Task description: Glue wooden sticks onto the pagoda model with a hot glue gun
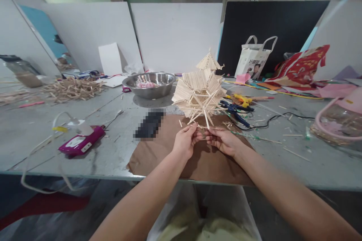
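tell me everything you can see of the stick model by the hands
The stick model is built of pale, thin sticks that look wooden. Packed rows form slanted, roof-like panels; looser sticks cross at its lower front. A pointed top shows above; whether it is joined is unclear. The left hand and right hand are at its near lower edge, exact contact unclear.

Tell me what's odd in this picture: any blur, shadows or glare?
In the head view, the stick model is fairly clear; the pink-handled container looks stretched and soft; a dark rectangle is pixelated; the steel bowl shows bright glints, with shadow beneath.
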Demonstrator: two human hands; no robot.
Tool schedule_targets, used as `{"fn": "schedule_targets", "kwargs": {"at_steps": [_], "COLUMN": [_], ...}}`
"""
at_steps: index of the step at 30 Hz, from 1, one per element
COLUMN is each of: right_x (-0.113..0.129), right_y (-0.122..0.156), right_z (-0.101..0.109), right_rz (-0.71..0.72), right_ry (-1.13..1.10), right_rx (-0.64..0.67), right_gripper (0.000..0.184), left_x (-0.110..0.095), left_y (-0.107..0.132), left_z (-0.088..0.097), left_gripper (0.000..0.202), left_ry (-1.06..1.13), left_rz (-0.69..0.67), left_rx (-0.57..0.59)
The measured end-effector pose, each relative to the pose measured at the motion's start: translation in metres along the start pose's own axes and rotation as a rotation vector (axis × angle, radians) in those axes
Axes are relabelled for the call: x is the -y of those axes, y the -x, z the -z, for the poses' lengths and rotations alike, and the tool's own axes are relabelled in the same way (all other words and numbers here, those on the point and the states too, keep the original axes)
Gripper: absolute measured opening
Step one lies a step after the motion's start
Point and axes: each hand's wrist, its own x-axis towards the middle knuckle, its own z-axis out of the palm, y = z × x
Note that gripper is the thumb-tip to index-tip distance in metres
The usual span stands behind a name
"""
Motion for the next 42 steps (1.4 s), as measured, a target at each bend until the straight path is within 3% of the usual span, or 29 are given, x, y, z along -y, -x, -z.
{"fn": "schedule_targets", "kwargs": {"at_steps": [18,29,42], "right_x": [-0.0008,-0.001,-0.0001], "right_y": [-0.0065,-0.0062,-0.0048], "right_z": [-0.0012,-0.0005,-0.0024], "right_rz": [0.02,0.014,0.027], "right_ry": [0.008,0.024,0.011], "right_rx": [-0.016,-0.011,-0.002], "right_gripper": [0.015,0.011,0.019], "left_x": [-0.0008,-0.002,-0.0015], "left_y": [-0.0033,-0.0012,-0.0025], "left_z": [0.0021,0.0017,0.0008], "left_gripper": [0.007,0.003,0.004], "left_ry": [0.037,0.035,0.026], "left_rz": [-0.039,-0.042,-0.04], "left_rx": [-0.075,-0.064,-0.046]}}
